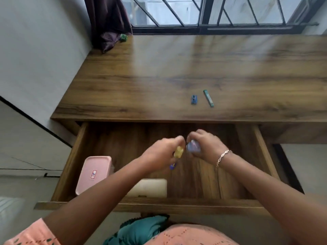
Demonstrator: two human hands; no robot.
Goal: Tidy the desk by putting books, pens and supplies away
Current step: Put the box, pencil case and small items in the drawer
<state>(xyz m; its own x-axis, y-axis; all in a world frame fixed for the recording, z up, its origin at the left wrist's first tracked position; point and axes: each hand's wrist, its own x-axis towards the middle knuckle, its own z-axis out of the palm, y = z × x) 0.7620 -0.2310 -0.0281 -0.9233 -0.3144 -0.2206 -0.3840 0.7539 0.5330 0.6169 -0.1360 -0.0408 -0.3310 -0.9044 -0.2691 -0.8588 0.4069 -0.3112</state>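
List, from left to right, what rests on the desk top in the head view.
dark curtain end → small green object → blue sharpener → teal stick

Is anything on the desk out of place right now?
Yes: a blue sharpener and a slim teal stick lie loose on the desktop, not put away; the curtain slumps onto its back left corner.
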